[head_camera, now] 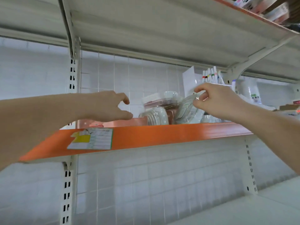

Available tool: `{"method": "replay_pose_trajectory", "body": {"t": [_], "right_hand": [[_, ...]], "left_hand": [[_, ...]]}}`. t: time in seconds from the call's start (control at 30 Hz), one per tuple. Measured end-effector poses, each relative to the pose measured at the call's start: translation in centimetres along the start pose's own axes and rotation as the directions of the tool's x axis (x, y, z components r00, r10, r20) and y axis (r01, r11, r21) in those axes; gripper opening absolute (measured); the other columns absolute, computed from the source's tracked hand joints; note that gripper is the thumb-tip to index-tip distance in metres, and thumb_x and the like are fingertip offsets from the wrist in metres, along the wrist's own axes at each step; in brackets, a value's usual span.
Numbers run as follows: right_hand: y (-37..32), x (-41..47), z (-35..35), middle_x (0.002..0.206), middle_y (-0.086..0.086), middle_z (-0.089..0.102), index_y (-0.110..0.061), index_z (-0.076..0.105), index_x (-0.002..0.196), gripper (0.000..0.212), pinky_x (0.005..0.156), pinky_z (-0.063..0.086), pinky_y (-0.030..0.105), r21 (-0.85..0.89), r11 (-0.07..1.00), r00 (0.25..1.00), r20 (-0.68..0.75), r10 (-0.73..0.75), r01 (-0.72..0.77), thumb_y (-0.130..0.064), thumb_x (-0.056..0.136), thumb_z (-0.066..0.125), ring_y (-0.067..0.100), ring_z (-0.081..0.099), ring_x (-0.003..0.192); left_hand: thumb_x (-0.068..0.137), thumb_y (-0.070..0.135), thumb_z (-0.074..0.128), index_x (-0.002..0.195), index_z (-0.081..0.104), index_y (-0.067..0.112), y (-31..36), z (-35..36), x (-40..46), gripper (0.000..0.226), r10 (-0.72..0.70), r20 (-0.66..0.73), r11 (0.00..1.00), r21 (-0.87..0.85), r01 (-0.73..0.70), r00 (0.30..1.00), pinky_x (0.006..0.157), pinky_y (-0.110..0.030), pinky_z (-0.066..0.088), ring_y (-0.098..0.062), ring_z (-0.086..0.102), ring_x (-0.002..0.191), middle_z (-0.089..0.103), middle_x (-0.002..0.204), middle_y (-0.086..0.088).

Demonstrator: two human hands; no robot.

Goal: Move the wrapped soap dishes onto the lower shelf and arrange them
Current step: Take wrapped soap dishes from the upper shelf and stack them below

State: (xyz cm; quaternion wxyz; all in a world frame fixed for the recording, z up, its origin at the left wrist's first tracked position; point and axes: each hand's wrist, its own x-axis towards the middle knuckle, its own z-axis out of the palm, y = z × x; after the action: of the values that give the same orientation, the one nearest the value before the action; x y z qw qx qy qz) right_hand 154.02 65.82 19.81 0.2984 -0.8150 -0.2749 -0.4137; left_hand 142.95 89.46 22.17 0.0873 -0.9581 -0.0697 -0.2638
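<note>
Barely begun: the crinkly clear-wrapped oval soap dishes (159, 111) all sit heaped on the orange-edged metal shelf (162, 133), and the white lower shelf (243, 208) shows bare. My right hand (215, 101) pinches one ridged pale wrapped dish (186, 109) by its slick film; my left hand (112, 108) reaches spread, gripping nothing.

Both bare forearms extend forward and upward. Left hand (112, 108): fingers spread and curved, thumb apart from the forefinger, holding nothing. Right hand (212, 101): thumb and fingertips (197, 90) pinched together, wrist slightly bent downward
</note>
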Motion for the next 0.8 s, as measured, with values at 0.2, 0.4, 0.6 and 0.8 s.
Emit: {"method": "replay_pose_trajectory", "body": {"t": [0.2, 0.4, 0.6, 0.8], "right_hand": [[-1.7, 5.4, 4.2, 0.136, 0.010, 0.045, -0.018, 0.033, 0.141, 0.062, 0.087, 0.035, 0.029, -0.123, 0.969, 0.977, 0.049, -0.208, 0.213, -0.021, 0.086, 0.060, 0.026, 0.043, 0.123], [-2.3, 9.8, 8.6, 0.153, 0.008, 0.014, -0.021, 0.010, 0.149, 0.087, 0.104, 0.035, 0.045, -0.286, 0.925, 0.962, 0.179, -0.205, 0.250, -0.005, 0.080, 0.061, 0.028, 0.014, 0.140], [-1.5, 10.9, 8.9, 0.120, 0.011, 0.053, -0.015, 0.044, 0.135, 0.060, 0.082, 0.043, 0.033, -0.361, 0.910, 0.977, 0.143, -0.161, 0.203, -0.026, 0.081, 0.066, 0.027, 0.050, 0.106], [-1.4, 9.5, 8.2, 0.117, 0.009, 0.062, -0.013, 0.065, 0.116, 0.029, 0.082, 0.042, 0.030, -0.200, 0.960, 0.981, 0.030, -0.193, 0.195, -0.017, 0.091, 0.051, 0.026, 0.055, 0.105]], "left_hand": [[0.088, 0.056, 0.049, 0.146, 0.016, 0.026, 0.7, 1.1, 5.9, 0.073, -0.107, 0.167, 0.993, 0.066, 0.097, 0.980, 0.106, -0.036, 0.032, -0.025, 0.038, 0.130, 0.030, 0.149, -0.004], [0.091, 0.053, 0.044, 0.148, 0.018, 0.023, 0.5, 3.6, 7.6, 0.069, -0.144, 0.301, 0.951, 0.305, 0.048, 0.943, 0.105, -0.032, 0.032, -0.021, 0.038, 0.130, 0.036, 0.146, -0.001], [0.092, 0.027, 0.052, 0.111, 0.068, 0.018, -0.5, 3.0, 7.9, 0.027, -0.067, 0.035, 0.950, 0.308, 0.053, 0.997, 0.087, -0.027, 0.048, -0.015, 0.058, 0.102, 0.065, 0.112, 0.004], [0.086, 0.011, 0.051, 0.093, 0.071, 0.010, -0.7, 2.1, 7.2, 0.021, -0.292, -0.294, 0.946, 0.053, 0.320, 0.910, 0.058, -0.025, 0.047, -0.021, 0.061, 0.074, 0.070, 0.093, -0.007]]}}
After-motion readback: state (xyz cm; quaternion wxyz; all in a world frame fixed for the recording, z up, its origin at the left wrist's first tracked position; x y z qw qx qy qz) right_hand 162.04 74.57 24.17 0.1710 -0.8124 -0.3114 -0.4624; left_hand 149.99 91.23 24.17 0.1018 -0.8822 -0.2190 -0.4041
